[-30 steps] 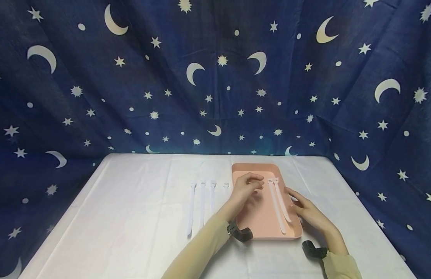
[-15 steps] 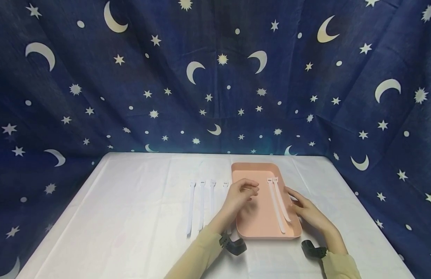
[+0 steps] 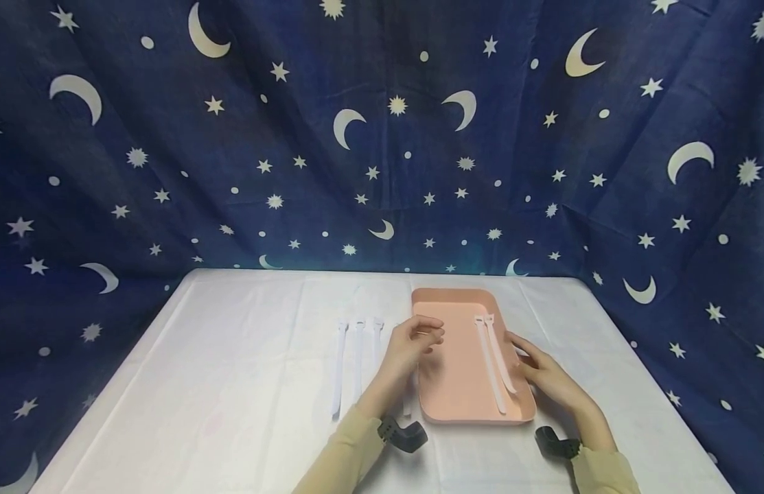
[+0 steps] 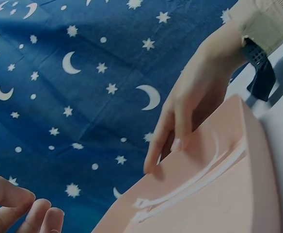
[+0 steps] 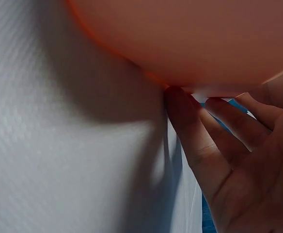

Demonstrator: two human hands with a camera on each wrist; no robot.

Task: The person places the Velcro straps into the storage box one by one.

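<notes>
Two white cable straps [image 3: 491,367], each with a slotted head, lie side by side in the right half of a pink tray [image 3: 449,401]. My left hand [image 3: 401,357] hovers at the tray's left rim, its fingers loosely bent with nothing in them; thumb and fingertips [image 4: 27,208] show in the left wrist view. Beneath it lies a strap [image 3: 407,405] on the table, mostly hidden by the hand and wrist. My right hand [image 3: 550,377] rests against the tray's right side, fingers fairly straight. Its fingertips [image 5: 178,99] touch the outer wall low down in the right wrist view.
Left of the tray, several more white straps [image 3: 338,374] lie parallel on the white-covered table [image 3: 233,384], heads away from me. A dark blue curtain [image 3: 382,137] with moons and stars hangs behind. Each wrist wears a black camera mount [image 3: 405,436].
My left hand has drawn back leftward from over the tray to its left rim, above the nearest strap. The right hand, tray and straps have stayed in place.
</notes>
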